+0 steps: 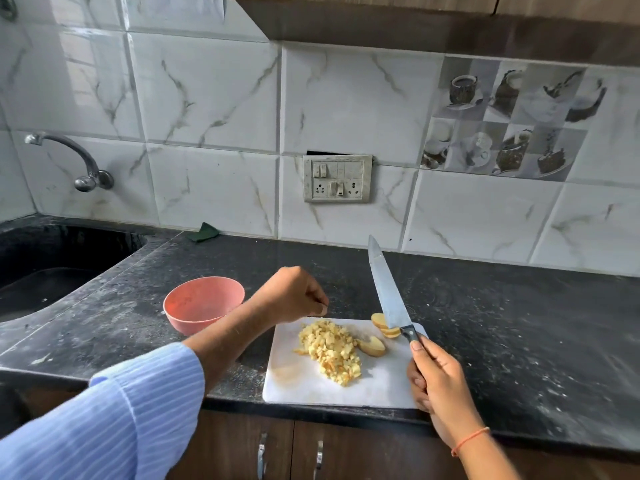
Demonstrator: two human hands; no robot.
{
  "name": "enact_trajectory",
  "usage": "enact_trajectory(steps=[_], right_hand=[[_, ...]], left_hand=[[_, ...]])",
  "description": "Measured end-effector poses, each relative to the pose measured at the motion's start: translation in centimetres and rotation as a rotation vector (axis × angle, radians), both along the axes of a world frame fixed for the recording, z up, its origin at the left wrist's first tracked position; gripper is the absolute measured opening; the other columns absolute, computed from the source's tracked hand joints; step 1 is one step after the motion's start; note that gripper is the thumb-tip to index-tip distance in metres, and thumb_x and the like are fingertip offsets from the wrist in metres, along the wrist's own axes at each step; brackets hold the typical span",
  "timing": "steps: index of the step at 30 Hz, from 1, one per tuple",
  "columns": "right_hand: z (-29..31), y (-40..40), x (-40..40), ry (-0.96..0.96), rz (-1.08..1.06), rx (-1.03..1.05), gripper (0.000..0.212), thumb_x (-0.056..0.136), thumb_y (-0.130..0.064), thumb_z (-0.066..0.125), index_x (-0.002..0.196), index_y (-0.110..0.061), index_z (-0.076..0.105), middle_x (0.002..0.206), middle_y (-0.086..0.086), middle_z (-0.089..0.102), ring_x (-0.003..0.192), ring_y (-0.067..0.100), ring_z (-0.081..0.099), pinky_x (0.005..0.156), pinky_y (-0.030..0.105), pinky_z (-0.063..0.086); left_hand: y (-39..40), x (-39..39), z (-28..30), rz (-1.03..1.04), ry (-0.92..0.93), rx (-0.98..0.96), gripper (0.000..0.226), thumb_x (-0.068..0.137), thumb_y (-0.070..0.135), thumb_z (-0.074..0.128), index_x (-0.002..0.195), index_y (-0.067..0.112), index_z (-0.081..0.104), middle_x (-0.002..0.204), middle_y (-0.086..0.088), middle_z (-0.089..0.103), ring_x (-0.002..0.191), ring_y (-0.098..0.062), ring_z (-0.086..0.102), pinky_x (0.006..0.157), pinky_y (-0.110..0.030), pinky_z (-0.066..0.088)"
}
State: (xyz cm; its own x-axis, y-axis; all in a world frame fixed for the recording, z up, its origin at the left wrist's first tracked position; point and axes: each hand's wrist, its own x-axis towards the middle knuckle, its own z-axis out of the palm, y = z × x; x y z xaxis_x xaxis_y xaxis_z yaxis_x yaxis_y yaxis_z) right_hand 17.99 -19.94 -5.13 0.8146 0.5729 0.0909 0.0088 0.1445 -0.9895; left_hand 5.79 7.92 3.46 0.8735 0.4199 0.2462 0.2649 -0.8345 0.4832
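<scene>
A home kitchen: tiled wall [214, 109], sink [52, 268], dark stone counter [502, 323].

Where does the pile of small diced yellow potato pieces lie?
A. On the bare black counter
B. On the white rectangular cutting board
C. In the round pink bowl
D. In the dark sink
B: the pile of diced yellow potato pieces rests on the white rectangular cutting board, right of the round pink bowl.
</scene>
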Motion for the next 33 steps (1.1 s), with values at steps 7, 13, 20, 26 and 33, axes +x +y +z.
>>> enact_trajectory(steps=[7, 13, 20, 26, 33], right_hand=[[-0.3, -0.2, 0.6, 0.019, 0.012, 0.037, 0.02, 0.108, -0.025, 0.057, 0.115, -0.025, 0.075, 0.063, 0.006, 0.033, 0.046, 0.014, 0.022, 0.04, 0.019, 0.019], [-0.4, -0.2, 0.8, 0.047, 0.012, 0.069, 0.021, 0.107, -0.026, 0.058, 0.118, -0.029, 0.075, 0.065, 0.005, 0.031, 0.049, 0.014, 0.02, 0.041, 0.02, 0.016], [0.0, -0.2, 0.5, 0.062, 0.0, 0.083, 0.024, 0.108, -0.024, 0.057, 0.109, -0.036, 0.077, 0.064, 0.004, 0.029, 0.052, 0.015, 0.017, 0.044, 0.024, 0.011], [0.0, -0.2, 0.5, 0.065, -0.005, 0.091, 0.022, 0.108, -0.024, 0.058, 0.118, -0.031, 0.076, 0.065, 0.006, 0.028, 0.05, 0.012, 0.016, 0.042, 0.019, 0.014], [0.0, -0.3, 0.6, 0.046, 0.011, 0.061, 0.025, 0.107, -0.029, 0.058, 0.125, -0.034, 0.074, 0.066, 0.007, 0.028, 0.049, 0.014, 0.02, 0.042, 0.02, 0.015]], left_hand=[[-0.4, 1.1, 0.0, -0.096, 0.045, 0.003, 0.019, 0.091, 0.035, 0.08, 0.109, 0.032, 0.084, 0.101, 0.018, 0.08, 0.087, 0.008, 0.072, 0.073, -0.003, 0.05], [-4.1, 3.8, -1.0, -0.236, 0.22, 0.199, 0.036, 0.095, 0.045, 0.074, 0.128, 0.029, 0.075, 0.123, 0.013, 0.075, 0.108, -0.005, 0.07, 0.091, -0.02, 0.055], [-7.7, 7.3, -3.1, -0.216, 0.433, 0.413, 0.042, 0.091, 0.054, 0.07, 0.125, 0.03, 0.073, 0.115, 0.009, 0.075, 0.106, -0.018, 0.07, 0.088, -0.037, 0.061], [-8.1, 8.6, -4.2, -0.17, 0.401, 0.469, 0.042, 0.104, 0.051, 0.056, 0.113, 0.014, 0.074, 0.109, -0.005, 0.073, 0.1, -0.028, 0.069, 0.079, -0.038, 0.059], [-7.6, 7.6, -3.4, -0.102, 0.162, 0.268, 0.039, 0.11, 0.044, 0.041, 0.088, 0.017, 0.059, 0.09, -0.002, 0.062, 0.082, -0.024, 0.059, 0.066, -0.035, 0.042]])
